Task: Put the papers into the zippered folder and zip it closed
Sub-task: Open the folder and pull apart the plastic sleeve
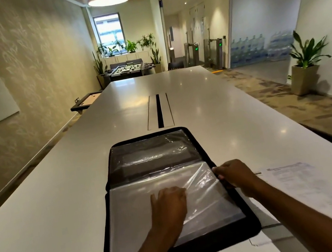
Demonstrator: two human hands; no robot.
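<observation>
The zippered folder [168, 192] is found lying fully opened on the worktop [43, 214], close to its near edge, with both halves flat and the clear plastic sleeves [194, 189] exposed. It is judged to have been laid open so that a sleeve can be reached from above.

The left hand [168, 203] is pressed palm down on the near half, fingers spread flat and nothing held; its grip is open. The purpose is taken to be steadying the sleeves so that they do not slide or lift.

The right hand [233, 174] is seen at the right edge of the folder, its grip closed in a pinch on the sleeve edge, apparently to part the opening for loading. Exactly how many layers are pinched cannot be told.

The papers [297, 182] are noted lying flat on the worktop just right of the folder, outside it. Loading is judged not yet begun; the zip stands undone.
</observation>
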